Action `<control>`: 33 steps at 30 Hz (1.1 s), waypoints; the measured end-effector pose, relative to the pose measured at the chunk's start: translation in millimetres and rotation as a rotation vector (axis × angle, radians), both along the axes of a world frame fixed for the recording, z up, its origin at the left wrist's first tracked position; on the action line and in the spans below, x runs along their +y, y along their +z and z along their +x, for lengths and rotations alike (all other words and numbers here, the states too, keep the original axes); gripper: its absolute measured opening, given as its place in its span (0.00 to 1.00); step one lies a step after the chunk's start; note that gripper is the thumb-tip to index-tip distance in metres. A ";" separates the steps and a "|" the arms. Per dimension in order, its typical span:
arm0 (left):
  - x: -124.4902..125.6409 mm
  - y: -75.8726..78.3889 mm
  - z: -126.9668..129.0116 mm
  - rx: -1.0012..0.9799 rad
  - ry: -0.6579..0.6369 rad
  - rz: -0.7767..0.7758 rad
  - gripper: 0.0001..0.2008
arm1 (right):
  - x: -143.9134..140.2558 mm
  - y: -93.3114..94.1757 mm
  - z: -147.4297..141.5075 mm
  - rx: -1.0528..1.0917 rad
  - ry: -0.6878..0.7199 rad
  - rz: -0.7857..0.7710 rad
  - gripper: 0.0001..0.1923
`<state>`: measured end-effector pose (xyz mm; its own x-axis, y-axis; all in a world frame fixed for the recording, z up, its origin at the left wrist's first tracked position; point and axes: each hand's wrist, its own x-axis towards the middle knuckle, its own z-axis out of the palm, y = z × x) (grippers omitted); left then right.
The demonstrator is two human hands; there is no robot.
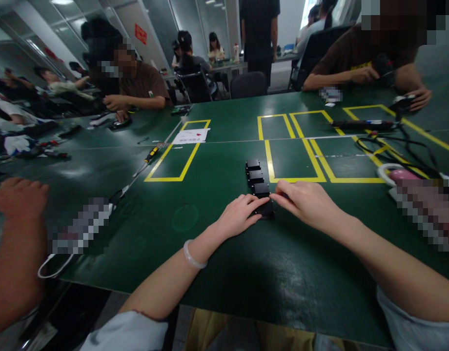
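Several small black rectangular blocks point(255, 176) lie in a row on the green table, running away from me, with tiny knobs at their corners. The nearest black block point(267, 210) is between my hands, partly covered by fingers. My left hand point(241, 213) holds this block from the left, with fingers over its far edge and the thumb along its near side. At its far right corner, my right hand point(307, 201) is closed in a pinch. Whatever sits between those fingertips is too small or hidden to make out.
Yellow tape rectangles point(296, 181) mark the green table point(224, 273). A yellow-and-black screwdriver point(151, 155) and a paper sheet point(191, 136) lie left of centre. Black cables point(411, 146) lie right. A co-worker's arm point(21, 243) is close on the left; other people sit across.
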<state>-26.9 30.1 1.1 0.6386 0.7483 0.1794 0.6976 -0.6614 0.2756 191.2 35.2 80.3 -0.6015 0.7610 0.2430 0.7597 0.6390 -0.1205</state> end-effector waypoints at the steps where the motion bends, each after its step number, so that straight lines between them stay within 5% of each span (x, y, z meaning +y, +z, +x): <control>1: 0.0 0.0 0.0 0.001 0.000 -0.001 0.23 | 0.5 -1.6 0.5 0.013 -0.008 0.003 0.14; 11: -0.5 3.0 0.4 0.015 -0.002 -0.016 0.24 | -2.6 2.6 8.5 0.034 -0.009 -0.019 0.05; 17: -0.7 2.9 0.0 0.022 0.004 -0.015 0.24 | -1.7 0.9 6.8 -0.009 -0.064 0.001 0.13; 29: -1.1 4.6 0.5 0.016 0.008 -0.026 0.23 | -7.6 5.1 4.8 0.084 0.007 -0.072 0.07; 33: -0.9 3.1 0.2 0.013 0.008 -0.023 0.23 | -5.5 1.3 5.7 0.034 -0.019 -0.021 0.13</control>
